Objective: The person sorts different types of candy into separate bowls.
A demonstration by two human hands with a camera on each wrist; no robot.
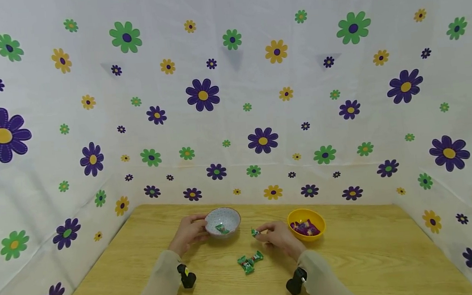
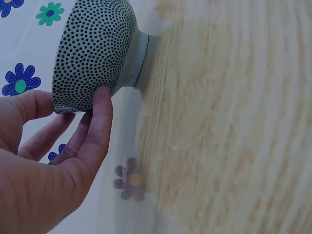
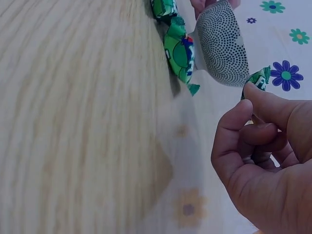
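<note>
My left hand (image 1: 190,234) grips the near left side of a dotted bowl (image 2: 90,53), thumb at the rim and fingertips against the outer wall. Inside that bowl lies a green-wrapped candy (image 1: 222,229). Between thumb and forefinger, my right hand (image 1: 279,238) pinches another green-wrapped candy (image 3: 259,80), held to the right of the dotted bowl. On the table in front of the hands, a few green candies (image 1: 247,265) lie close together; the right wrist view shows green candies (image 3: 179,52) in shiny wrappers with twisted ends.
A yellow bowl (image 1: 321,234) holding several purple-wrapped candies (image 1: 305,227) stands just beyond my right hand. Both bowls are on a wood-grain table (image 1: 372,256). A white curtain with printed flowers (image 1: 238,115) encloses the back and sides.
</note>
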